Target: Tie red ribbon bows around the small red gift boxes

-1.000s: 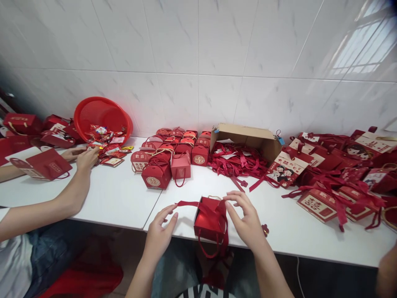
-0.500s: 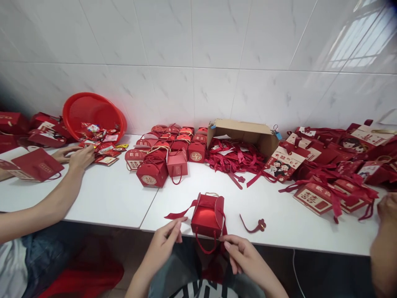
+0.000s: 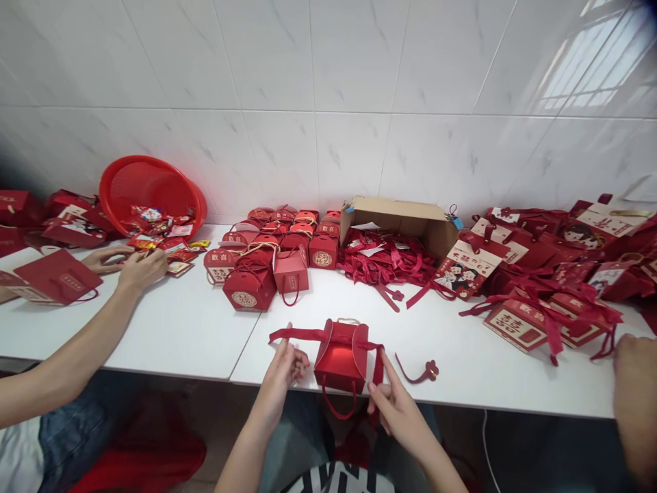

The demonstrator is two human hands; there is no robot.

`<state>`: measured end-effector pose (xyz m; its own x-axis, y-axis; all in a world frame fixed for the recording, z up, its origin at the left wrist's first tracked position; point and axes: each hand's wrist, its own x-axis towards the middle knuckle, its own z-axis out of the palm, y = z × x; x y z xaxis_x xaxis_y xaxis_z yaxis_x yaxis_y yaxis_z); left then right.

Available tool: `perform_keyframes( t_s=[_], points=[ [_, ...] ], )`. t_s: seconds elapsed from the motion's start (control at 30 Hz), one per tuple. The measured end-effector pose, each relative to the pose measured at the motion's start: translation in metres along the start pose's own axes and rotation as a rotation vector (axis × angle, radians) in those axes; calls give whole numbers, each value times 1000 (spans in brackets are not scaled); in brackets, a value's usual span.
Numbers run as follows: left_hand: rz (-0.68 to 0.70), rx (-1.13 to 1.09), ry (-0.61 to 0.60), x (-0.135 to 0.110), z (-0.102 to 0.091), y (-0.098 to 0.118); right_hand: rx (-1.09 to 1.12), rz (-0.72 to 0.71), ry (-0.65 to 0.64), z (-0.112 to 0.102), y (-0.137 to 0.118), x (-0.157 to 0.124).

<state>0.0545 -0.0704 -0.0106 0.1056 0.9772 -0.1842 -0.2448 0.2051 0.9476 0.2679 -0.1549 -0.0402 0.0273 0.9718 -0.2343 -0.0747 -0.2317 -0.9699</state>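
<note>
A small red gift box (image 3: 341, 363) stands at the table's front edge in front of me, with a red cord loop hanging down its near side. A red ribbon (image 3: 302, 334) crosses its top and comes out on both sides. My left hand (image 3: 284, 366) holds up the left ribbon end across its stretched index finger, the other fingers curled. Beside the box's right side, my right hand (image 3: 396, 404) has the other ribbon end at its raised index finger and thumb; the ribbon hangs down there. Just to the right lies a dark red strap with a flower-shaped end (image 3: 428, 370).
Finished-looking red boxes (image 3: 251, 284) stand grouped behind. A cardboard box (image 3: 405, 209) spills ribbons; more red boxes (image 3: 518, 322) are piled right. At left, another person's hands (image 3: 141, 267) handle small packets by a red basket (image 3: 154, 164). Another person's arm (image 3: 636, 383) is at right.
My left hand has moved up and left, lifting the left ribbon end to about level. My right index finger has risen with the right ribbon end. The box stays in place.
</note>
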Motion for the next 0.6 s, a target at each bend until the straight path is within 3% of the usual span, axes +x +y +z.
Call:
perform_keyframes(
  t_s=[0.13, 0.3, 0.43, 0.6],
  points=[
    [-113, -332, 105, 5, -1, 10, 373, -64, 120, 0, -3, 5],
    [-252, -486, 153, 8, -1, 12, 986, 21, 177, 3, -2, 22],
    [-267, -489, 166, 6, -1, 9, 1155, 72, 94, 2, -1, 34],
    [-277, -511, 178, 3, -7, 8, 1223, -31, 14, 1, -14, 29]
  ],
)
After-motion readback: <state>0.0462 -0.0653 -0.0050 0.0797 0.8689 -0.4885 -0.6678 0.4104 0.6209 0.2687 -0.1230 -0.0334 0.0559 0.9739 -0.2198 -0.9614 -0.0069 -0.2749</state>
